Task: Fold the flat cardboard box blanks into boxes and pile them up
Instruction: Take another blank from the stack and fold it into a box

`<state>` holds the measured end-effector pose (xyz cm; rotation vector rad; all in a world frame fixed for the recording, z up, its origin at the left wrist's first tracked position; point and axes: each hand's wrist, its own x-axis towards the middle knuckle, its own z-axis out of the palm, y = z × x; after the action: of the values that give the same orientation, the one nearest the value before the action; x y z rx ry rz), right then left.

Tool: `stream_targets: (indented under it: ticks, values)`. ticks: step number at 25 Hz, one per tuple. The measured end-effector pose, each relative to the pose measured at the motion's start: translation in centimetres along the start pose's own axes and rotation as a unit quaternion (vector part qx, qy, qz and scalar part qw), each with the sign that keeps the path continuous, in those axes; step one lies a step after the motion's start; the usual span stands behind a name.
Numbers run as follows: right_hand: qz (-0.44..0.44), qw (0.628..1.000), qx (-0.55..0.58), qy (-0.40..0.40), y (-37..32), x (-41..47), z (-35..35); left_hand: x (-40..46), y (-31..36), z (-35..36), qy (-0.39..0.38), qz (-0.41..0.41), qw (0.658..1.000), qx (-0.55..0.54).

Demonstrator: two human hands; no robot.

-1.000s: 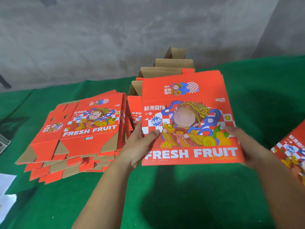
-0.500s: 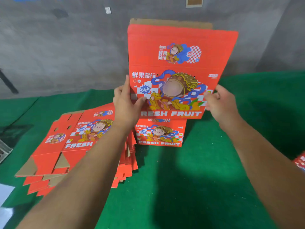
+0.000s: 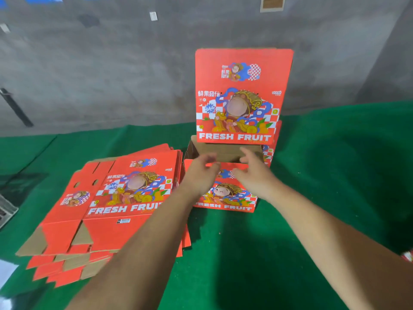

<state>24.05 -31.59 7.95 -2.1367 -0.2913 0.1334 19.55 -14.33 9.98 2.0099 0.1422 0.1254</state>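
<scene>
Landmark: we take the front box [image 3: 224, 193] as our reference, an open-topped red box standing on the green table cover [image 3: 335, 175], its printed face toward us.
Placed box: the folded box [image 3: 242, 97] stands upright just behind the front box, on the pile at the back. Neither hand touches it.
Left hand [image 3: 202, 173]: it hovers over the front box's near rim, fingers loosely spread, gripping nothing. Motion blur hides the fingertips.
Right hand [image 3: 254, 173]: it hovers over the same rim, to the right of the left hand, fingers spread and empty.
Flat blanks [image 3: 116, 204]: the stack lies to the left of the front box, almost touching its left wall and fanned unevenly. The top blank's long axis runs left to right, its brown flaps toward us.
Key relation: we judge the next blank must come from that stack, which lies left of both hands and nearer us. Our left hand is the nearer one, and the left forearm already crosses the stack's right edge.
Step in hand: we judge one box is just piled and the next blank not yet taken.
Risk: the tall box could tip forward.
</scene>
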Motion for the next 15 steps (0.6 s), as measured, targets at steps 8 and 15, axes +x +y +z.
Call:
stream_targets:
  ticks: [8,15]
  values:
    - [-0.014,0.995,0.004,-0.102,-0.1,-1.0,9.3,-2.6,-6.9,0.1,0.076,-0.074,0.992,-0.063]
    - [0.078,0.98,0.082,-0.162,-0.7,-1.5,18.8,-5.8,-14.4,-5.3,0.072,-0.221,0.898,0.374]
